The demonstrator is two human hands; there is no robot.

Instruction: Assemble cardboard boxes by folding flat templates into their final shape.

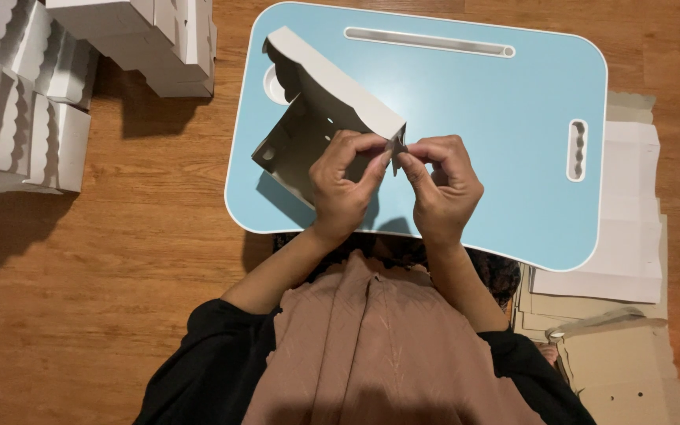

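While I fold it: half-formed white cardboard box (pixel 320 118) raised over the light blue lap tray (pixel 482 126).
Left hand (pixel 344 185): pinching the box's near corner.
Right hand (pixel 442 185): fingertips clamped on that same corner flap.
Surroundings: finished scalloped white boxes (pixel 33 86) stacked far left; flat cardboard blanks (pixel 631 236) at right, on wooden floor (pixel 96 275).

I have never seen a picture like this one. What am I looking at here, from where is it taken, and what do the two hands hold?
There is no machine here. A person wears a camera on the head, so the one picture looks straight down at their own arms and lap. The left hand and the right hand meet at one corner of a half-folded white cardboard box with a scalloped edge, and both pinch it. Below it lies a light blue lap tray on a wooden floor. At upper left stand finished white boxes. At right lie flat cardboard sheets, white and brown.
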